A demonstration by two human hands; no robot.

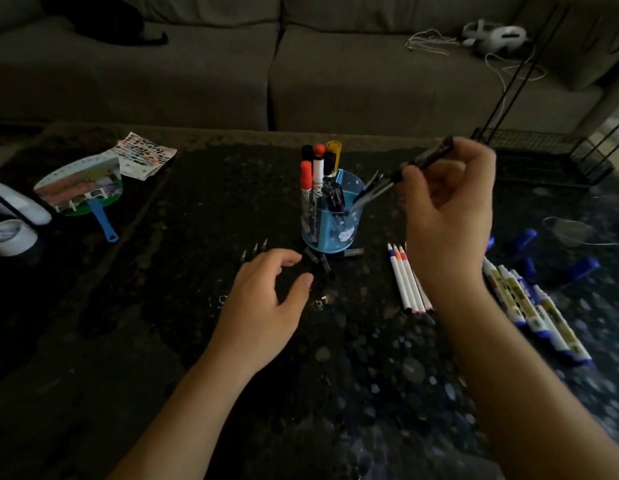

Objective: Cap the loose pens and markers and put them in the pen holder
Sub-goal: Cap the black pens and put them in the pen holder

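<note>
Holding pen [427, 157] over holder [349, 233] in right grip [450, 209]; left grip [266, 299] wide, empty; holder part-filled; white pens [406, 278], blue markers [536, 310], caps [583, 266] pending on worktop [197, 202]

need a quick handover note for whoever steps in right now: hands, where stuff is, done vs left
Right hand pinches a dark pen, angled toward the blue pen holder. Left hand is open, over the table by small black caps.
Done: several capped markers stand in the holder.
Left: drop this pen in. Still on the table at right: thin white pens, blue-and-white markers, loose blue caps.
</note>
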